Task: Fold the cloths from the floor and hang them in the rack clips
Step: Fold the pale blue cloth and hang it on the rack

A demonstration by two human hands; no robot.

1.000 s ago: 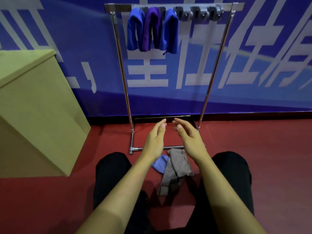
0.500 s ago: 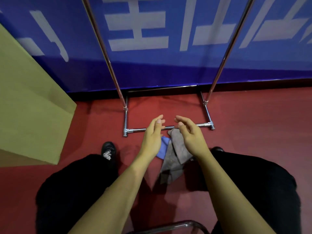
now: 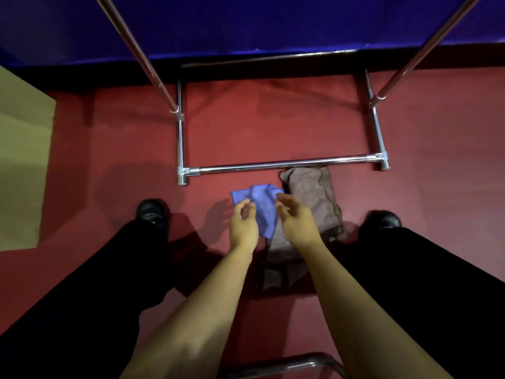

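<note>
the blue cloth [image 3: 259, 206] lies crumpled on the red floor [image 3: 273, 124], just on the near side of the rack's front bottom bar [image 3: 284, 164], and everything else sits around that cloth. the brown cloth [image 3: 314, 203] lies beside it on the right, its far edge reaching up to the bar and its near end trailing back between the person's legs; the two cloths overlap where they meet. the left hand [image 3: 243, 224] hovers over the blue cloth's left part with fingers loosely curled and holding nothing, though whether the fingertips touch the fabric cannot be told. the right hand [image 3: 293, 218] hangs over the seam where the blue cloth meets the brown one, fingers relaxed and a little spread, also empty. the hands are close but apart, with the blue cloth showing in the gap between them. a black shoe [image 3: 151, 210] stands well to the left of the blue cloth and another shoe [image 3: 384, 220] well to its right. beyond the cloth the rack's two poles rise out of view against a blue wall banner [image 3: 246, 20], and a tan box [image 3: 21, 160] stands far to the left.
</note>
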